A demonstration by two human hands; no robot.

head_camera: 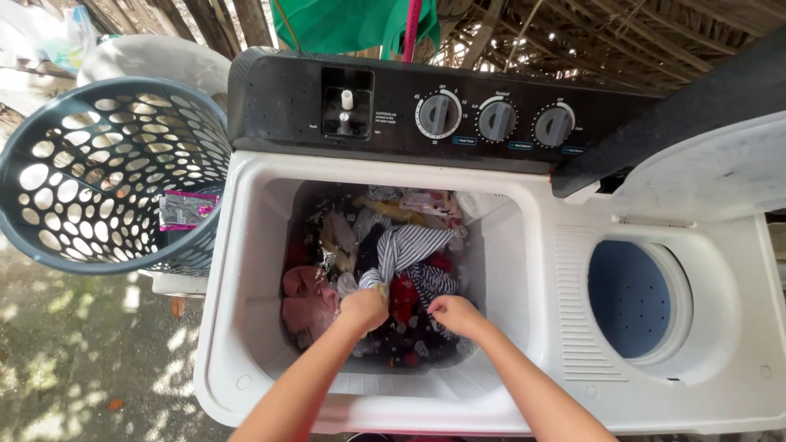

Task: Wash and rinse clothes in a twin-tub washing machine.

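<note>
My 2 hands are inside the wash tub (246, 270). My left hand (364, 309) is closed around the striped cloth (409, 245); my right hand (455, 315) presses closed onto the dark clothes (413, 344).

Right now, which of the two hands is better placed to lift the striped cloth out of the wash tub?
Left. The left hand already grips the lower end of the striped cloth; the right hand rests on darker laundry beside it.
</note>
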